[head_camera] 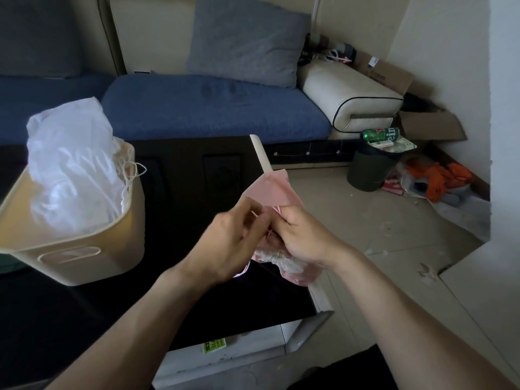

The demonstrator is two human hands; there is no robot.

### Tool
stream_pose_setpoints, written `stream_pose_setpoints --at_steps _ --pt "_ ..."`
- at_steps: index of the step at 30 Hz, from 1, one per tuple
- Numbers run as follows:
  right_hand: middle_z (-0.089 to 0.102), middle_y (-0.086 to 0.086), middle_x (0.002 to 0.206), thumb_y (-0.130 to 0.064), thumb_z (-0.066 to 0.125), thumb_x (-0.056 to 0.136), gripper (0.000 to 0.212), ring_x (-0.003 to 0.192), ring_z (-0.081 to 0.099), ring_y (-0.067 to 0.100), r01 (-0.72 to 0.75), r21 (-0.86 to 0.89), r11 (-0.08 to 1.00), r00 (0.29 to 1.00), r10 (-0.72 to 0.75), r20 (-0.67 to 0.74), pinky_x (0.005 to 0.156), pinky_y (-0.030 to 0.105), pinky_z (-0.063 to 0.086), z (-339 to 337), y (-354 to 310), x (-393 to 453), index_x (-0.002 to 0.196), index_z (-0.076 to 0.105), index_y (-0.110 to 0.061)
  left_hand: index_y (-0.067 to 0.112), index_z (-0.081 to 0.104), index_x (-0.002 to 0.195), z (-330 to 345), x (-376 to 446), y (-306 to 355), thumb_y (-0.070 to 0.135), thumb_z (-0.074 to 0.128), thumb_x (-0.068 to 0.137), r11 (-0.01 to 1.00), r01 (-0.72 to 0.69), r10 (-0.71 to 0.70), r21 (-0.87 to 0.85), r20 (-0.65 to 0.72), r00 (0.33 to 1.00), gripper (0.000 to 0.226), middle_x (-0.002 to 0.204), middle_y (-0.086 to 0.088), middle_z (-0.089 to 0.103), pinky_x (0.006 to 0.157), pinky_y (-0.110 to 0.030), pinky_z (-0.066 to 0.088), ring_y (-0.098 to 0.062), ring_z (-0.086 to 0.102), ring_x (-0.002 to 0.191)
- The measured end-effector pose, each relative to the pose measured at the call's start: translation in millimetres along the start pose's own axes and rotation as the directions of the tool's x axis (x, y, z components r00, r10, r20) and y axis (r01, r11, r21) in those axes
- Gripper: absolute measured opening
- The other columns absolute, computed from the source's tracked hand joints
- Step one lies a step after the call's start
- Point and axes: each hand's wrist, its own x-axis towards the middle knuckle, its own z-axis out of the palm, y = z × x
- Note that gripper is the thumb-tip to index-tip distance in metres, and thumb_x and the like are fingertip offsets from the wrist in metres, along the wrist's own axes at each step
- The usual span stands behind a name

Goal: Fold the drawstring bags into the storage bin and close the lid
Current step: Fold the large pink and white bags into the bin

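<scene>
- My left hand (230, 237) and right hand (302, 235) meet above the black table (197, 305) edge, forearms angled inward.
- Both hands' fingers curl, pinching the pink drawstring bag (270, 192) and its cord.
- Beige storage bin (70, 249) sits far left, stuffed with white bags (70, 170), lid unseen.

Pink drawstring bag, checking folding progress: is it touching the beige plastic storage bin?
Apart. The head view shows the pink drawstring bag held right of the beige plastic storage bin, dark tabletop between.
</scene>
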Motion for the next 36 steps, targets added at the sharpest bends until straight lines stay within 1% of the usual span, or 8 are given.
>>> stream_pose_setpoints --at_steps 8,13,17,20,23,27,30,36 --pt "0.062 -0.002 0.061 -0.044 0.037 0.108 0.051 0.049 0.051 0.012 -0.128 0.081 0.988 0.991 0.13 -0.025 0.046 0.021 0.04 -6.5 5.1 0.5 0.074 0.068 -0.021 0.025 0.059 0.108 11.1 2.6 -6.3 0.024 0.042 0.104 0.983 0.177 -0.173 -0.053 0.073 0.982 0.017 0.076 0.011 0.064 0.055 -0.009 0.042 0.006 0.06 0.068" --pt "0.065 0.004 0.06 -0.045 0.037 0.108 0.055 0.047 0.054 0.013 -0.216 0.208 0.954 0.964 0.242 -0.107 0.042 0.024 0.041 -6.0 3.9 1.7 0.079 0.066 -0.008 0.019 0.06 0.084 13.2 3.8 -6.2 0.028 0.041 0.104 0.981 0.191 -0.193 0.036 0.073 0.978 0.029 0.07 0.008 0.059 0.054 -0.017 0.04 -0.003 0.053 0.059" --pt "0.065 0.001 0.061 -0.046 0.037 0.108 0.053 0.047 0.058 0.013 -0.222 0.289 0.931 0.955 0.268 -0.129 0.041 0.024 0.042 -8.3 -1.4 0.7 0.081 0.065 -0.01 0.028 0.058 0.097 9.7 4.1 -4.7 0.052 0.049 0.097 0.98 0.187 -0.193 0.067 0.099 0.976 0.025 0.082 0.004 0.066 0.06 -0.029 0.051 -0.008 0.062 0.068" --pt "0.068 0.005 0.067 -0.047 0.037 0.107 0.052 0.049 0.063 0.018 -0.227 0.351 0.908 0.94 0.299 -0.165 0.041 0.027 0.047 -9.3 -1.0 1.5 0.092 0.064 -0.005 0.035 0.048 0.111 10.8 3.9 -5.8 0.059 0.062 0.086 0.965 0.138 -0.172 0.224 0.139 0.975 0.037 0.102 0.01 0.048 0.06 -0.017 0.04 -0.004 0.055 0.077" --pt "0.067 0.01 0.081 -0.048 0.036 0.106 0.047 0.053 0.066 0.018 -0.247 0.324 0.913 0.934 0.314 -0.172 0.045 0.03 0.052 -11.0 1.5 0.6 0.109 0.062 -0.009 0.028 0.06 0.102 11.9 5.8 -8.5 0.055 0.07 0.081 0.964 0.137 -0.17 0.228 0.132 0.977 0.036 0.091 0.009 0.057 0.058 -0.017 0.038 -0.001 0.053 0.07" --pt "0.068 0.003 0.079 -0.047 0.038 0.106 0.038 0.062 0.068 0.013 -0.247 0.288 0.925 0.916 0.319 -0.242 0.049 0.028 0.053 -15.0 3.4 -0.6 0.097 0.065 -0.023 0.021 0.072 0.075 8.8 5.2 -9.7 0.044 0.078 0.079 0.979 0.077 -0.098 0.189 0.1 0.99 0.024 0.051 0.008 0.053 0.044 -0.014 0.032 -0.005 0.045 0.046" --pt "0.065 0.003 0.077 -0.043 0.039 0.107 0.03 0.06 0.065 0.012 -0.248 0.371 0.895 0.907 0.349 -0.237 0.045 0.026 0.05 -15.9 1.6 -1.6 0.101 0.064 -0.03 0.018 0.072 0.073 9.7 3.1 -9.7 0.036 0.077 0.08 0.953 -0.026 0.004 0.301 0.075 0.997 0.02 0.055 0.006 0.058 0.046 -0.015 0.036 -0.009 0.053 0.053" --pt "0.058 0.008 0.071 -0.046 0.044 0.105 0.048 0.057 0.058 0.02 -0.227 0.618 0.753 0.894 0.412 -0.174 0.046 0.032 0.048 -17.7 -3.9 0.4 0.077 0.06 -0.01 0.028 0.071 0.1 12.3 3.6 -11.8 0.038 0.067 0.082 0.881 -0.024 -0.027 0.473 0.1 0.995 0.021 0.066 0.015 0.057 0.061 -0.03 0.055 -0.009 0.062 0.064"
